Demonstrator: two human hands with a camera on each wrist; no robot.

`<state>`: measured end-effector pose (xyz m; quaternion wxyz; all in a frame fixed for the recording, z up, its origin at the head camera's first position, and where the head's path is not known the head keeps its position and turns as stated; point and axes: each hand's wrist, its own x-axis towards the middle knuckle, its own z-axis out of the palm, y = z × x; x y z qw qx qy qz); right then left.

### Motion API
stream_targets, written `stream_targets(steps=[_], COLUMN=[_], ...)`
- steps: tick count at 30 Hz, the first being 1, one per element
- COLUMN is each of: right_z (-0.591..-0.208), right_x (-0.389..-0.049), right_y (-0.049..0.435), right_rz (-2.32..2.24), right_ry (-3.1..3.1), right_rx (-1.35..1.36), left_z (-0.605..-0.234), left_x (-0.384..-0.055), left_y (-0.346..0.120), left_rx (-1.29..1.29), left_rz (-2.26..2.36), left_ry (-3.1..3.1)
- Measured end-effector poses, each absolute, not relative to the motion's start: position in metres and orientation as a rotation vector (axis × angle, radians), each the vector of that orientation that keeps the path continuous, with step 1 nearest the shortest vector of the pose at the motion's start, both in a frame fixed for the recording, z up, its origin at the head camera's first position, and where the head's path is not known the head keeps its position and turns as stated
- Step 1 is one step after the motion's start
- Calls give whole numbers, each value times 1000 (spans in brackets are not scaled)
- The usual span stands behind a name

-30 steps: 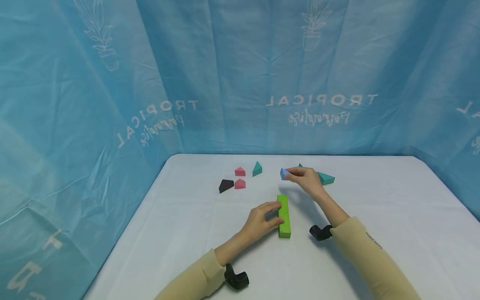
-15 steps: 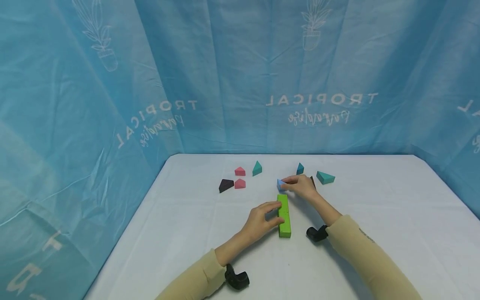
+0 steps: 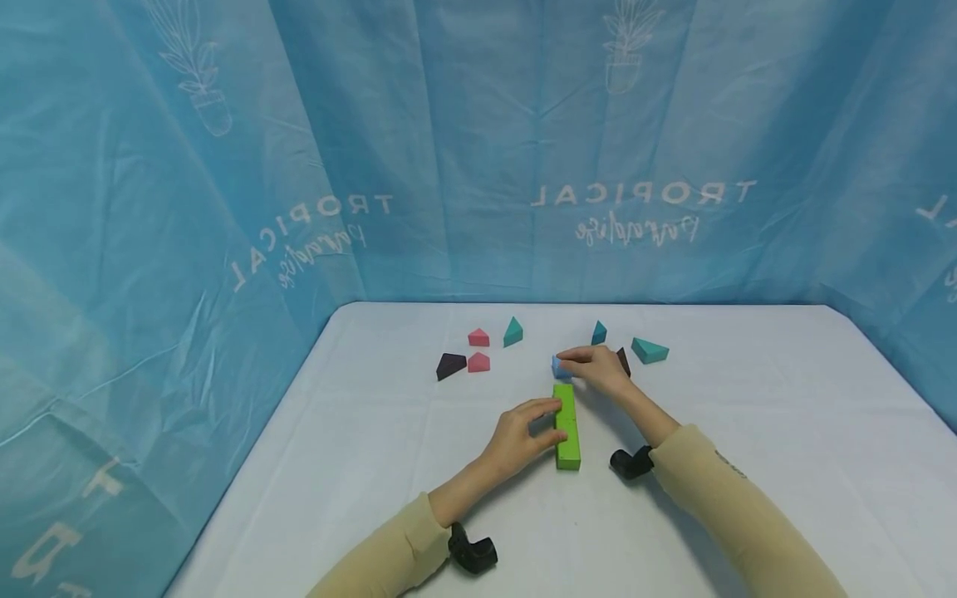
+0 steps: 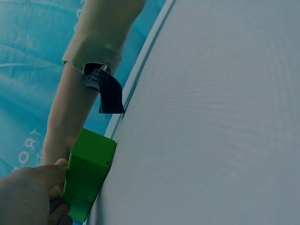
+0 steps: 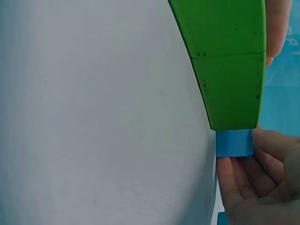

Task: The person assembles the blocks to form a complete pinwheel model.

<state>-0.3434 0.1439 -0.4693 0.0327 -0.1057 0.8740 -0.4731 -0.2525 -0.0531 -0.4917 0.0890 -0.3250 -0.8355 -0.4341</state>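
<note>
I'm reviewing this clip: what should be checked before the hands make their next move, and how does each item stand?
1. Right hand has the blue block: ok, pinched between thumb and fingers.
2. Left hand touches the green blocks: ok.
3. Green blocks lined up end to end: ok.
4. Blue block at their far end: ok.
5. Blue block flush against the green: cannot tell, too fine to judge.
6. Right hand free for another piece: not ok.
</note>
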Motion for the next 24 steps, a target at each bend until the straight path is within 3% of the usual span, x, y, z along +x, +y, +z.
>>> stream_targets(steps=[24], right_z=[-466], right_x=[-325], right_y=[137], right_rz=[-1440], right_ry=[2617], right_rx=[-171], left_z=[-492], left_x=[-252], left_y=[-53], left_rx=[-975], left_rz=[-1302], left_ry=[-2481])
